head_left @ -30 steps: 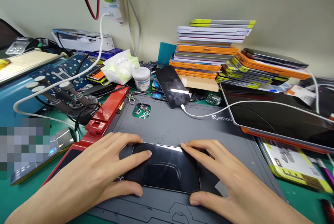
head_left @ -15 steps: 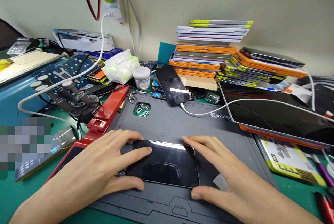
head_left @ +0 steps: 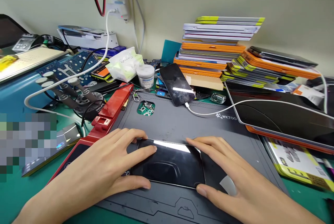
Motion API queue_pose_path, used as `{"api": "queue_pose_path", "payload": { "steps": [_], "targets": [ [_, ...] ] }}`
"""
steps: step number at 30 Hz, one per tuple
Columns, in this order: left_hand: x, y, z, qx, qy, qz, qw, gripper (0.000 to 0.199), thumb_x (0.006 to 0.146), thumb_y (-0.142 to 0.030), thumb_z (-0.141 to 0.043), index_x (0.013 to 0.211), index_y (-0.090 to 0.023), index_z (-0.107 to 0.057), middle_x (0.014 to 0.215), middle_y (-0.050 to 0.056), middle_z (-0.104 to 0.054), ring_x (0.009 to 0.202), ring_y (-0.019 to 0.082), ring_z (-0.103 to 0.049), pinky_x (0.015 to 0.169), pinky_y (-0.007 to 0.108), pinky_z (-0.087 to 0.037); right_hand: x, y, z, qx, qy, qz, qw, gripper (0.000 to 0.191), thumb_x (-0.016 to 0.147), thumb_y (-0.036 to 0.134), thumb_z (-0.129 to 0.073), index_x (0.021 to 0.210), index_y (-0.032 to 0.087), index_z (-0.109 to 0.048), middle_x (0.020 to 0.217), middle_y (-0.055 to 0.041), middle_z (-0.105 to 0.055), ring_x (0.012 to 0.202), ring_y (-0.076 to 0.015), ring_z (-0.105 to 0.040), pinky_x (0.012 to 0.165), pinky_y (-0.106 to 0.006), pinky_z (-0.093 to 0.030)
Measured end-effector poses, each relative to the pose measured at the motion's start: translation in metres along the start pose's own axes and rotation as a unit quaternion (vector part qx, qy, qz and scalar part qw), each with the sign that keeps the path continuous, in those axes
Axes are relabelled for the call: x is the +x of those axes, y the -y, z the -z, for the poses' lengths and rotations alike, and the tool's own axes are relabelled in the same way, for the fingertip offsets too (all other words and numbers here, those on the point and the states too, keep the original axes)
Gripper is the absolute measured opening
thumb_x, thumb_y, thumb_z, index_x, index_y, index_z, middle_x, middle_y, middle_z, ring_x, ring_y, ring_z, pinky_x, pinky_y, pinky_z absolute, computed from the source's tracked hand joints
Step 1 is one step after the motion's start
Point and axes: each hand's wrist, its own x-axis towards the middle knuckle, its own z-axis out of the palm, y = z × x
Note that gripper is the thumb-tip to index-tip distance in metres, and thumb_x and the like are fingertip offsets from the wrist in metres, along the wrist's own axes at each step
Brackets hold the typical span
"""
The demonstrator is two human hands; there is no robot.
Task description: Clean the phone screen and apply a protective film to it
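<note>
A smartphone (head_left: 171, 170) with a dark, glossy screen lies flat and sideways on the grey work mat (head_left: 167, 123). My left hand (head_left: 109, 168) grips its left end: the thumb is at the near edge, the index finger lies on the screen, and other fingers are at the far edge. At the right end, my right hand (head_left: 232, 171) has its thumb on the near corner and fingertips along the far edge. A pale film-like tab (head_left: 228, 185) shows beside the right palm. The phone's underside is hidden.
A second phone (head_left: 177, 86) on a white cable leans behind the mat, near a white paste jar (head_left: 145, 77). A red clamp-like tool (head_left: 112, 107) borders the left. Boxes and cases (head_left: 208, 51) are stacked at the back; a large dark screen panel (head_left: 276, 116) lies right.
The view has shifted slightly, so everything sits a little further right. My right thumb has come up onto the phone's near corner. The left hand keeps its hold.
</note>
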Motion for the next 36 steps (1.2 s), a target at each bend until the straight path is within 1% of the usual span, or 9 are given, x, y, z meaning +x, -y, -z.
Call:
{"api": "queue_pose_path", "payload": {
  "steps": [4,9,13,17,22,27,30,33,36],
  "targets": [
    [0.000,-0.001,0.001,-0.007,0.006,0.003,1.000,0.049,0.109,-0.063,-0.053,0.149,-0.035,-0.056,0.144,0.009,-0.057,0.121,0.029,-0.067,0.097,0.044,-0.059,0.002,-0.004,-0.004,-0.023,-0.017,0.007,1.000,0.076,0.104,0.065,-0.061,0.169,0.054,-0.024,0.171,0.0026,-0.038,0.147,-0.0263,-0.055,0.121,-0.041,-0.053],
    [-0.001,0.000,0.000,0.002,0.010,0.001,1.000,0.051,0.109,-0.064,-0.052,0.152,-0.037,-0.055,0.147,0.008,-0.056,0.124,0.030,-0.066,0.099,0.047,-0.058,0.002,-0.007,-0.003,-0.030,-0.032,0.029,0.999,0.077,0.102,0.066,-0.064,0.167,0.059,-0.025,0.166,0.0026,-0.045,0.139,-0.0266,-0.062,0.113,-0.041,-0.059],
    [0.000,0.000,-0.001,0.012,-0.010,-0.009,1.000,0.050,0.111,-0.063,-0.046,0.152,-0.035,-0.056,0.146,0.008,-0.059,0.122,0.029,-0.067,0.098,0.046,-0.058,-0.002,-0.008,-0.003,-0.044,-0.035,0.038,0.998,0.081,0.100,0.069,-0.067,0.168,0.057,-0.025,0.163,0.0008,-0.049,0.136,-0.0269,-0.064,0.110,-0.038,-0.060],
    [0.002,0.000,0.001,0.015,-0.028,-0.021,0.999,0.049,0.112,-0.063,-0.046,0.149,-0.034,-0.060,0.143,0.008,-0.062,0.116,0.027,-0.070,0.094,0.044,-0.058,-0.004,-0.006,-0.004,-0.074,-0.063,0.073,0.993,0.080,0.102,0.066,-0.066,0.169,0.054,-0.024,0.160,0.0005,-0.053,0.134,-0.0239,-0.066,0.108,-0.034,-0.061],
    [-0.001,0.002,-0.002,0.025,-0.031,-0.022,0.999,0.050,0.110,-0.065,-0.049,0.150,-0.036,-0.060,0.143,0.006,-0.061,0.117,0.026,-0.071,0.094,0.042,-0.058,-0.001,-0.002,-0.003,-0.086,-0.085,0.098,0.988,0.078,0.103,0.062,-0.066,0.167,0.055,-0.023,0.155,0.0038,-0.057,0.134,-0.0189,-0.065,0.107,-0.030,-0.061],
    [-0.004,0.004,-0.005,0.037,-0.020,-0.017,0.999,0.053,0.109,-0.067,-0.050,0.155,-0.040,-0.056,0.148,0.005,-0.058,0.123,0.025,-0.069,0.097,0.040,-0.059,-0.001,-0.002,-0.001,-0.053,-0.052,0.072,0.995,0.077,0.103,0.066,-0.064,0.165,0.059,-0.020,0.159,0.0064,-0.053,0.139,-0.0194,-0.061,0.111,-0.034,-0.060],
    [-0.003,0.005,-0.005,0.038,-0.019,-0.018,0.999,0.054,0.109,-0.068,-0.051,0.155,-0.041,-0.056,0.149,0.005,-0.058,0.123,0.024,-0.069,0.097,0.039,-0.060,-0.001,-0.002,0.000,-0.023,-0.017,0.045,0.999,0.077,0.104,0.068,-0.062,0.166,0.062,-0.016,0.165,0.0085,-0.045,0.148,-0.0207,-0.052,0.117,-0.039,-0.056],
    [-0.002,0.007,-0.004,0.037,-0.028,-0.025,0.999,0.054,0.108,-0.070,-0.051,0.153,-0.041,-0.058,0.145,0.005,-0.061,0.119,0.024,-0.071,0.096,0.039,-0.062,0.001,0.001,0.002,0.007,0.020,0.028,0.999,0.073,0.105,0.068,-0.061,0.165,0.062,-0.021,0.168,0.0094,-0.041,0.152,-0.0213,-0.047,0.122,-0.040,-0.051],
    [-0.002,0.007,-0.004,0.037,-0.040,-0.029,0.998,0.054,0.106,-0.072,-0.052,0.150,-0.041,-0.061,0.141,0.005,-0.063,0.113,0.024,-0.074,0.090,0.038,-0.064,0.002,0.004,0.006,0.032,0.042,0.027,0.998,0.072,0.104,0.070,-0.063,0.165,0.061,-0.026,0.166,0.0077,-0.043,0.150,-0.0231,-0.047,0.121,-0.042,-0.051]
  ]
}}
